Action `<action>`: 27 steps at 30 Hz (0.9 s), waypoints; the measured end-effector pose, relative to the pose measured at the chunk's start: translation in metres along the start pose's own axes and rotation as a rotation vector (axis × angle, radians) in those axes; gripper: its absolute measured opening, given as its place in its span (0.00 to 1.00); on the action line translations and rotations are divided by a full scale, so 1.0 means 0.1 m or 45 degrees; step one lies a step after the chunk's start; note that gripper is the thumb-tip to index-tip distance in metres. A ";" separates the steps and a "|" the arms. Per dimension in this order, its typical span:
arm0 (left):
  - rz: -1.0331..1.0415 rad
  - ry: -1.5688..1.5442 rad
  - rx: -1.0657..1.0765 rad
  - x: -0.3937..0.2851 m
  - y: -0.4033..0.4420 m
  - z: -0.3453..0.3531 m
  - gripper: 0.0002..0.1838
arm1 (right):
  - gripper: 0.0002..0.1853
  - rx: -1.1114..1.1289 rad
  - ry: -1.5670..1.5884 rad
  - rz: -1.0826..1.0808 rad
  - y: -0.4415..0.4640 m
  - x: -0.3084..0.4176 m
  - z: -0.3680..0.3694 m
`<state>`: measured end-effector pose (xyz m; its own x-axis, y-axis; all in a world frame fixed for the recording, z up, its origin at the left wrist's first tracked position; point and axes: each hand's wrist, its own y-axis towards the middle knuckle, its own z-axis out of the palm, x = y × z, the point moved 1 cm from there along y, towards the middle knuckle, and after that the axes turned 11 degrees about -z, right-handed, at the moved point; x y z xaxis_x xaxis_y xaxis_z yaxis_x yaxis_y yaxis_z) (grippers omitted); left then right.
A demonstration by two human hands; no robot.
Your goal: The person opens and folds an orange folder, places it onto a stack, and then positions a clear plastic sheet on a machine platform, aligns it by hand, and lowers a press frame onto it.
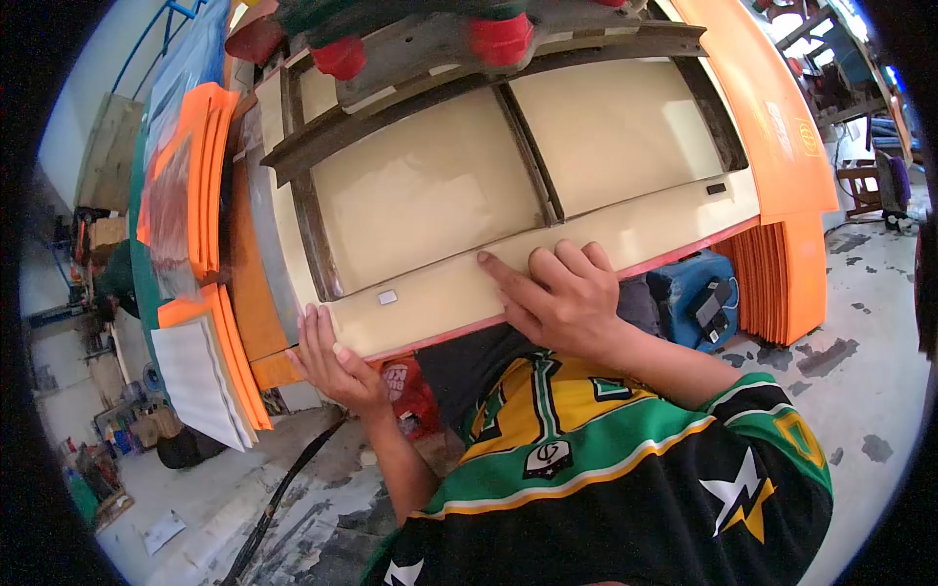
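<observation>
A cream-coloured board (pixel 420 303) lies in front of me with its reddish front edge towards my body. On it rests a dark metal frame (pixel 531 146) with a crossbar between two panels. My left hand (pixel 337 361) lies at the board's front left corner, fingers stretched out over the edge. My right hand (pixel 562 293) touches the board's front strip with its extended index fingertip, close to the frame's front bar; the other fingers are partly curled. A small pale block (pixel 388 297) sits between the hands, and a small dark block (pixel 716 188) lies far right.
Above the frame hangs a machine part with red fittings (pixel 501 39). Orange sheets are stacked at left (pixel 210 176) and lower right (pixel 782 283). A white sheet pile (pixel 200 381) stands at lower left. Below the board is a blue case (pixel 692 298).
</observation>
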<state>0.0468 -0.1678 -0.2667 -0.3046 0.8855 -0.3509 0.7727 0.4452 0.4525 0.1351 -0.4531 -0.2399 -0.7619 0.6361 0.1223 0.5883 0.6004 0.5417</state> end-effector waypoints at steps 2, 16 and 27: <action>-0.004 0.011 -0.005 0.00 -0.01 0.00 0.30 | 0.30 0.003 -0.001 -0.003 0.01 0.00 -0.01; -0.021 0.030 -0.011 0.08 -0.02 0.02 0.30 | 0.32 0.038 -0.010 -0.024 0.02 0.01 0.05; -0.060 -0.056 -0.001 0.14 -0.02 -0.02 0.30 | 0.22 0.154 0.011 -0.025 0.11 0.04 -0.05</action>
<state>0.0401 -0.1559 -0.2708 -0.3162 0.8568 -0.4073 0.7574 0.4866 0.4354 0.1372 -0.4461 -0.2291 -0.7755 0.6199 0.1199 0.6012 0.6671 0.4399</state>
